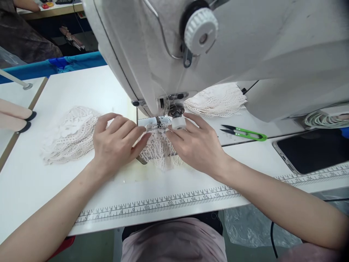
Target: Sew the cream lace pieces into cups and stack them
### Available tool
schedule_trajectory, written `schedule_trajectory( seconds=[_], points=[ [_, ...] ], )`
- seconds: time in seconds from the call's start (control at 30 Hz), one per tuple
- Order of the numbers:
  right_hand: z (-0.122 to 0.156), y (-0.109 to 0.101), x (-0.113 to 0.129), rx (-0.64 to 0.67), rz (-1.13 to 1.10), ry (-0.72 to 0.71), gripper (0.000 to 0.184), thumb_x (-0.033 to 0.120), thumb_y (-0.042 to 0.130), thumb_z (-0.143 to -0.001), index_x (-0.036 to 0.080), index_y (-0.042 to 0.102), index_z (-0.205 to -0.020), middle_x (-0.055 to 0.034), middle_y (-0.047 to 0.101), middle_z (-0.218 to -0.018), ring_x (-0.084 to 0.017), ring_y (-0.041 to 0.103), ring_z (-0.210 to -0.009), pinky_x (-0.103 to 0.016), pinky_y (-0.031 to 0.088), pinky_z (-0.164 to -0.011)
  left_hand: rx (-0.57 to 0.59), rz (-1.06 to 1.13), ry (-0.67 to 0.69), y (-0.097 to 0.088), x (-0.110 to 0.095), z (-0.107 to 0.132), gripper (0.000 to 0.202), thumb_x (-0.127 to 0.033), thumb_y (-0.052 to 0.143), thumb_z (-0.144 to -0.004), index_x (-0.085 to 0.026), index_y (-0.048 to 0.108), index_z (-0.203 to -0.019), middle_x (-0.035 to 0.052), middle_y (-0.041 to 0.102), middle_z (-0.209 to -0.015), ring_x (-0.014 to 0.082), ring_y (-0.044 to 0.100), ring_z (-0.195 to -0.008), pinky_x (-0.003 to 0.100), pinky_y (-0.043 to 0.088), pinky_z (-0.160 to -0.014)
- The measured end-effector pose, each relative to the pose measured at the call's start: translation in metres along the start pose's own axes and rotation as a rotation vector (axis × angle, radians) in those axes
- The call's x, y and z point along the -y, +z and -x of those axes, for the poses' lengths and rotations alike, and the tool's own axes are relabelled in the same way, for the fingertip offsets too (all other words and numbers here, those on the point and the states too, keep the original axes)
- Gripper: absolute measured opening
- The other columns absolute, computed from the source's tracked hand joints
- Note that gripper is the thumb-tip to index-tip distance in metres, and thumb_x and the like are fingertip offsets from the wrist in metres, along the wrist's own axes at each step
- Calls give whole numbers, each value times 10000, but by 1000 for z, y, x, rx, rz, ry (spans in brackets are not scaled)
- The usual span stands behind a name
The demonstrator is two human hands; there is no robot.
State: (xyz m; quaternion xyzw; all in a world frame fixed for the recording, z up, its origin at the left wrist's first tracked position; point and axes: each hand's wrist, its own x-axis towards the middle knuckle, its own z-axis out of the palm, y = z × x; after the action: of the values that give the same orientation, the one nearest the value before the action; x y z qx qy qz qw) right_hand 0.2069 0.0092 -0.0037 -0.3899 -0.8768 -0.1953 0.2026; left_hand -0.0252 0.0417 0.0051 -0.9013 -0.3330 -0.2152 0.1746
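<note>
A piece of cream lace point(159, 151) lies on the white table under the sewing machine's presser foot point(160, 123). My left hand point(116, 143) rests on the lace's left part, fingers bent and pressed down on it close to the foot. My right hand point(197, 143) presses the lace's right part, fingertips together just in front of the needle area and a small white cylinder point(178, 123). The large white sewing machine head point(191, 47) looms over both hands.
A pile of lace pieces point(69, 134) lies left of my left hand, another pile point(216, 100) behind the machine. Green thread snips point(245, 134) lie to the right, a dark phone point(313, 151) farther right. A ruler strip point(163, 202) runs along the table's front edge.
</note>
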Motion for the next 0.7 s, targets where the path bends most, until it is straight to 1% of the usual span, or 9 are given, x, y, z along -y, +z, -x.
schedule_trajectory(
  seconds=[0.03, 0.1, 0.17, 0.23, 0.3, 0.4, 0.47, 0.57, 0.7],
  points=[
    [1, 0, 1, -15, -33, -14, 254, 45, 486, -907, 147, 712, -965, -40, 753, -916, -200, 636, -909, -376, 437, -988, -3, 46, 25, -1, -1, 0, 145, -242, 605, -899, -249, 651, -1037, 32, 712, -872, 245, 666, -901, 451, 504, -889],
    [2, 0, 3, -8, -121, -34, 243, 62, 483, -918, 134, 698, -1006, -61, 740, -1052, -189, 635, -940, -337, 464, -894, 44, 158, 73, 0, -6, 0, 215, -201, 587, -911, -225, 631, -1119, 53, 713, -1031, 224, 665, -979, 390, 532, -867],
    [2, 1, 5, 39, -177, -26, 222, 82, 486, -922, 123, 690, -998, -78, 731, -1070, -188, 639, -938, -321, 470, -821, 85, 235, 91, 2, -10, 1, 265, -178, 564, -924, -194, 609, -1185, 82, 686, -1141, 210, 658, -1020, 348, 547, -845],
    [2, 2, 5, 67, -177, 13, 199, 109, 493, -927, 123, 690, -951, -80, 734, -1038, -193, 644, -885, -327, 466, -783, 86, 257, 65, 3, -15, 1, 264, -182, 563, -928, -163, 615, -1186, 108, 670, -1155, 207, 661, -989, 330, 553, -799],
    [2, 4, 3, 53, -164, 37, 198, 134, 491, -937, 135, 688, -913, -71, 733, -1055, -192, 642, -849, -331, 458, -762, 86, 258, 41, 3, -18, 2, 270, -213, 574, -930, -142, 620, -1187, 125, 664, -1133, 212, 658, -955, 331, 552, -764],
    [1, 7, -1, 43, -155, 39, 218, 104, 467, -937, 152, 679, -913, -61, 732, -1079, -184, 635, -847, -325, 445, -770, 127, 217, 57, 3, -21, 4, 338, -307, 570, -946, -142, 599, -1239, 134, 667, -1119, 241, 641, -954, 372, 551, -767],
    [1, 9, -3, 79, -150, 60, 229, 86, 462, -930, 148, 675, -987, -65, 726, -1103, -196, 629, -882, -330, 440, -783, 158, 179, 73, 3, -22, 4, 376, -364, 563, -951, -148, 598, -1256, 139, 668, -1137, 261, 630, -977, 398, 547, -777],
    [1, 11, -5, 146, -144, 80, 269, 106, 475, -929, 124, 653, -1129, -81, 700, -1192, -235, 613, -974, -359, 437, -821, 184, 143, 66, 2, -24, 5, 371, -372, 565, -950, -163, 618, -1251, 140, 664, -1194, 280, 622, -1035, 417, 541, -801],
    [1, 13, -7, 170, -118, 74, 333, 154, 466, -949, 116, 617, -1243, -105, 663, -1282, -280, 582, -1094, -449, 397, -962, 228, 190, 20, 1, -22, 7, 365, -364, 555, -958, -202, 614, -1280, 125, 620, -1327, 291, 568, -1234, 446, 508, -959]
  ],
)
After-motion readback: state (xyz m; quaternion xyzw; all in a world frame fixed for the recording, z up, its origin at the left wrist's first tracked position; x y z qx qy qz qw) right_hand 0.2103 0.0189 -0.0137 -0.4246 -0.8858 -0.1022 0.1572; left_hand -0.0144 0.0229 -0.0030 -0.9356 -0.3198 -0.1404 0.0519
